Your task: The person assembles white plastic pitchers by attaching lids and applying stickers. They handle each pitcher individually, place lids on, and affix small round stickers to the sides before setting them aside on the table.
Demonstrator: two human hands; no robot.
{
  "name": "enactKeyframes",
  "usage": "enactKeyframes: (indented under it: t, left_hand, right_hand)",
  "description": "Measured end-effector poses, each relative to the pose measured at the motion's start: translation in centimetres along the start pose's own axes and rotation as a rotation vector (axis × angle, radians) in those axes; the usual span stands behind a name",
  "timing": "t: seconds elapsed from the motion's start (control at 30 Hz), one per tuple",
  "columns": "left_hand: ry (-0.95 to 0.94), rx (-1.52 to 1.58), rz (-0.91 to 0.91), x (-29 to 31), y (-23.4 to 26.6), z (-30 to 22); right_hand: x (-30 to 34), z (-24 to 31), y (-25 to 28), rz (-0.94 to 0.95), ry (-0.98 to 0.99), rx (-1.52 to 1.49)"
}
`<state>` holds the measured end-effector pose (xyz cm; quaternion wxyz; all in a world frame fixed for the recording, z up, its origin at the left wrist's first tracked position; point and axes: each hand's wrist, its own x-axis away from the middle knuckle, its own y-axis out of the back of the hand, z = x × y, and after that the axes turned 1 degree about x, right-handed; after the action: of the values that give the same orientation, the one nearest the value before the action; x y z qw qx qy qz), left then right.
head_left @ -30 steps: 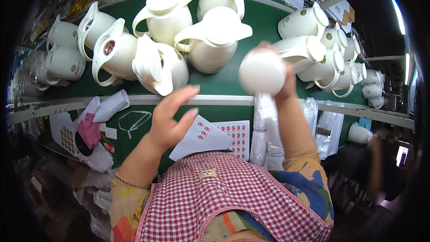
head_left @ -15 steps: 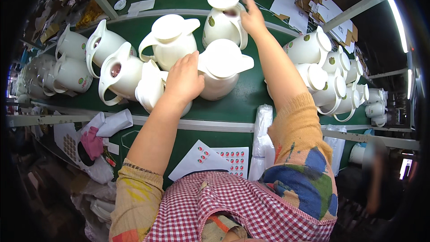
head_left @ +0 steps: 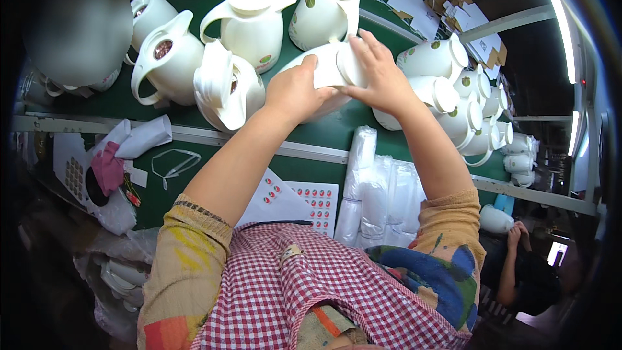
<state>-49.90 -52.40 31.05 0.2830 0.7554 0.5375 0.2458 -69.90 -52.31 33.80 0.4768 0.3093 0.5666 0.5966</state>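
Note:
Both my hands are on a cream thermos jug point(head_left: 332, 68) at the middle of the green bench, which leans over toward the right. My left hand point(head_left: 295, 93) grips its near left side, thumb near the top. Around the round lid at the right curl the fingers of my right hand point(head_left: 382, 76). Just behind stands a lidded jug point(head_left: 317, 16) with a small green mark. To the left are another lidded jug point(head_left: 251, 29), a jug with its lid tipped up point(head_left: 227, 87), and an uncovered jug point(head_left: 172, 55) showing a shiny inner mouth.
Several jugs point(head_left: 453, 91) crowd the right side, some lying tilted. Nearer me are plastic-wrapped rolls point(head_left: 372, 194), sticker sheets point(head_left: 314, 201) and a pink cloth point(head_left: 107, 168). Papers and cardboard point(head_left: 421, 10) lie at the far right. Another person point(head_left: 525, 266) is at the lower right.
My right hand has come back from the far jug to the near one, which now leans over between both hands. The far jug's raised lid is now down.

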Motion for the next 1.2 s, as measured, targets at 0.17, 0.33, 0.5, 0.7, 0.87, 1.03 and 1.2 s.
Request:
enactKeyframes:
  t: [0.17,0.33,0.5,0.7,0.87,1.03,1.2]
  left_hand:
    - [-0.079,0.315,-0.178,2.3,-4.0,3.0]
    - [-0.163,0.341,-0.147,3.8,-4.3,4.3]
    - [-0.206,0.342,-0.151,3.2,-4.2,5.2]
    - [-0.184,0.384,-0.112,3.0,-3.8,6.0]
    - [-0.165,0.419,-0.122,3.3,-3.7,6.3]
    - [-0.168,0.439,-0.159,3.5,-4.2,6.7]
    - [-0.109,0.481,-0.149,4.5,-3.5,6.4]
  right_hand:
    - [1.1,-1.6,-0.2,0.074,0.042,-0.293]
    - [1.8,0.0,2.0,0.272,0.041,-0.251]
    - [1.1,0.3,2.5,0.33,0.125,-0.103]
    - [0.2,0.5,2.7,0.428,0.163,0.112]
    - [-0.4,1.8,3.0,0.363,0.267,0.079]
    - [-1.6,3.6,4.1,0.571,0.139,0.135]
    - [-2.7,6.2,3.3,0.617,-0.053,0.469]
